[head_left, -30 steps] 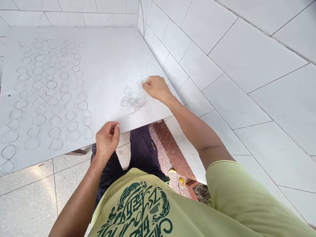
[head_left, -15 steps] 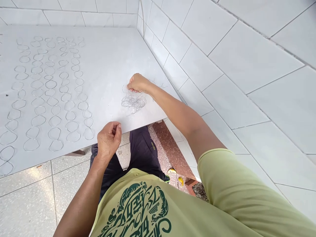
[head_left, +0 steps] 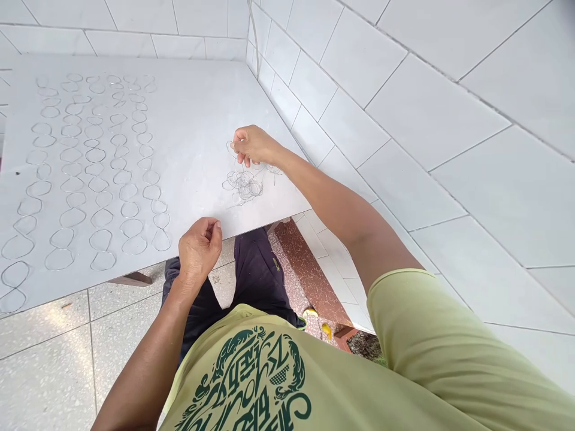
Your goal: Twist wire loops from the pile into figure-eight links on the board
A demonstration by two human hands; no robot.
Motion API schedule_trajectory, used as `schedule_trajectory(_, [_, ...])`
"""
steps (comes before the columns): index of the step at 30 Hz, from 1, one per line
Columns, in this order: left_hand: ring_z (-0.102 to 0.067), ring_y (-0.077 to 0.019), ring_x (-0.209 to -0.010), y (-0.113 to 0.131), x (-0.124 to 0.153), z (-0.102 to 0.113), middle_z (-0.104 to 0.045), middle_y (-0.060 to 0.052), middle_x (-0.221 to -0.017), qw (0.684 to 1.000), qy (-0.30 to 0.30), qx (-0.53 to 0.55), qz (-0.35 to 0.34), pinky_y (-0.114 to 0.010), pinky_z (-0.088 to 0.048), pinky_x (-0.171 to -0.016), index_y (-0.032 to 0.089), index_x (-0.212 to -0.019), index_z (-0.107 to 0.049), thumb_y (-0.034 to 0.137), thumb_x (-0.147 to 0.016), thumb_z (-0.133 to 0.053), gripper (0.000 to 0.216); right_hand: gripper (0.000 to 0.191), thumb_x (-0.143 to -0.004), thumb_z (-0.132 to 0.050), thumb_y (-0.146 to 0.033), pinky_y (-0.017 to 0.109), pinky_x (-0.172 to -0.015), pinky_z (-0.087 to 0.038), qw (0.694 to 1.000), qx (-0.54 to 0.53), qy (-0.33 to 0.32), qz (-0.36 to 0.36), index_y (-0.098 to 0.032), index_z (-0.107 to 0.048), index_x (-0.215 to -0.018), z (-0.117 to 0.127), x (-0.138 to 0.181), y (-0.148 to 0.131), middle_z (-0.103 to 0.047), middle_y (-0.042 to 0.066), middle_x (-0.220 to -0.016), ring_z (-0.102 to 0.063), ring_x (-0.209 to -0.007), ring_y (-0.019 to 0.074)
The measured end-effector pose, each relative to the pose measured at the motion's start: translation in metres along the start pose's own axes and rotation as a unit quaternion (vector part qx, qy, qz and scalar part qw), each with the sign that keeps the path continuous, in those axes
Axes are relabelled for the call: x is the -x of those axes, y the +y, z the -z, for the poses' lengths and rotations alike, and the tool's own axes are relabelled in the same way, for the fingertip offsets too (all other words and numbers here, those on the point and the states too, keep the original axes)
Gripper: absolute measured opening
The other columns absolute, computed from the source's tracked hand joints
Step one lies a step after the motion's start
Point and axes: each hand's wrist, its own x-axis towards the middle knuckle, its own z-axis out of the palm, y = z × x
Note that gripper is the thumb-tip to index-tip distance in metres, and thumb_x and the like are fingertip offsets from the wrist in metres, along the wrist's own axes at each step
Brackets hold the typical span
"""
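Observation:
My right hand (head_left: pixel 251 145) pinches a thin wire loop (head_left: pixel 229 145) between thumb and fingers, above the white table. Just below it lies a tangled pile of thin wire rings (head_left: pixel 245 184), and more loose wire (head_left: pixel 273 170) shows under my wrist. My left hand (head_left: pixel 200 245) is closed at the table's front edge, thumb pressed to the curled fingers, and no wire sticks out of it. On the left part of the table, wire figure-eights (head_left: pixel 103 239) lie in several rows running front to back.
The white table (head_left: pixel 193 120) stands in a corner against tiled walls (head_left: pixel 309 126). A thin pale cable (head_left: pixel 254 36) runs down the corner. A reddish-brown ledge (head_left: pixel 309 269) and yellow objects (head_left: pixel 326 329) are below, to the right of my legs. A small dark speck (head_left: pixel 17 173) lies at the far left.
My right hand has lifted slightly up from the pile, drawing the wire loop with it. My left hand is nearly still. The view has shifted slightly.

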Motion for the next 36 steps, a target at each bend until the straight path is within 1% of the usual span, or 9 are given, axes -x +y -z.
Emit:
schedule_trajectory(3, [-0.065,-0.0166,-0.069,0.012,-0.004,-0.003,-0.075,-0.004,-0.093,0.999,-0.004,-0.019,-0.041,-0.032,-0.051,-0.073,0.019,-0.102,-0.073,0.033,-0.102,-0.056,0.022,0.035,-0.101,-0.076,-0.031,0.024,-0.043,-0.037,1.0,0.025,-0.004,-0.005,-0.02,-0.057,-0.075,0.0,-0.007,0.001,-0.071,0.006,-0.073,-0.061,-0.058,0.0135])
schedule_trajectory(5, [-0.071,-0.0211,-0.088,0.022,-0.008,-0.01,-0.076,-0.012,-0.119,0.995,-0.005,-0.038,-0.096,-0.035,-0.055,-0.085,0.017,-0.119,-0.072,0.032,-0.105,-0.052,0.029,0.037,-0.102,-0.075,-0.027,0.023,-0.042,-0.037,0.999,0.031,-0.007,-0.012,-0.02,-0.055,-0.072,-0.001,-0.01,0.002,-0.072,0.007,-0.073,-0.062,-0.058,0.0136])
schedule_trajectory(8, [-0.063,-0.033,-0.132,0.034,-0.017,-0.029,-0.061,-0.019,-0.155,0.979,-0.03,-0.086,-0.183,-0.047,-0.051,-0.112,0.012,-0.145,-0.062,0.037,-0.108,-0.048,0.046,0.038,-0.099,-0.077,-0.019,0.022,-0.039,-0.036,0.999,0.013,-0.01,-0.035,-0.019,-0.053,-0.07,-0.003,-0.013,0.005,-0.072,0.008,-0.069,-0.063,-0.054,0.0138])
schedule_trajectory(11, [-0.044,-0.042,-0.153,0.038,-0.025,-0.051,-0.041,-0.022,-0.173,0.964,-0.073,-0.139,-0.215,-0.058,-0.039,-0.123,0.01,-0.159,-0.051,0.048,-0.108,-0.051,0.063,0.036,-0.093,-0.082,-0.013,0.02,-0.036,-0.035,0.996,-0.023,-0.022,-0.079,-0.02,-0.053,-0.072,-0.005,-0.014,0.01,-0.066,0.004,-0.06,-0.059,-0.046,0.0123])
schedule_trajectory(17, [-0.033,-0.0428,-0.162,0.036,-0.026,-0.069,-0.038,-0.024,-0.174,0.951,-0.099,-0.201,-0.213,-0.062,-0.022,-0.132,0.01,-0.165,-0.045,0.059,-0.109,-0.043,0.075,0.031,-0.082,-0.085,-0.004,0.018,-0.034,-0.032,0.986,0.002,-0.064,-0.153,-0.018,-0.059,-0.073,-0.011,-0.017,0.025,-0.062,0.001,-0.053,-0.055,-0.041,0.0118])
schedule_trajectory(21, [-0.031,-0.0431,-0.164,0.035,-0.025,-0.069,-0.038,-0.025,-0.174,0.951,-0.102,-0.199,-0.214,-0.061,-0.02,-0.133,0.007,-0.164,-0.045,0.06,-0.109,-0.043,0.077,0.038,-0.074,-0.091,0.0,0.016,-0.031,-0.028,0.985,-0.033,-0.095,-0.138,-0.018,-0.058,-0.068,-0.011,-0.014,0.029,-0.057,-0.002,-0.047,-0.048,-0.035,0.008])
schedule_trajectory(26, [-0.033,-0.0425,-0.163,0.035,-0.025,-0.07,-0.038,-0.025,-0.173,0.95,-0.095,-0.21,-0.21,-0.062,-0.022,-0.132,0.008,-0.165,-0.044,0.061,-0.109,-0.042,0.077,0.035,-0.088,-0.083,-0.009,0.017,-0.029,-0.029,0.992,-0.013,-0.085,-0.096,-0.019,-0.057,-0.067,-0.007,-0.003,0.027,-0.061,0.001,-0.052,-0.048,-0.036,0.0082])
schedule_trajectory(31, [-0.035,-0.0434,-0.161,0.036,-0.025,-0.071,-0.041,-0.026,-0.172,0.949,-0.084,-0.218,-0.21,-0.06,-0.022,-0.133,0.006,-0.164,-0.046,0.061,-0.108,-0.044,0.078,0.035,-0.099,-0.069,-0.011,0.017,-0.033,-0.034,0.992,0.005,-0.12,-0.046,-0.019,-0.055,-0.068,-0.003,0.011,0.028,-0.067,0.003,-0.061,-0.052,-0.042,0.0076])
schedule_trajectory(36, [-0.034,-0.0443,-0.161,0.038,-0.026,-0.071,-0.037,-0.027,-0.173,0.947,-0.096,-0.231,-0.202,-0.061,-0.021,-0.133,0.005,-0.165,-0.043,0.061,-0.108,-0.043,0.08,0.031,-0.104,-0.063,-0.012,0.017,-0.038,-0.037,0.989,-0.001,-0.131,-0.069,-0.017,-0.055,-0.074,-0.004,0.018,0.028,-0.068,0.002,-0.066,-0.053,-0.044,0.0064])
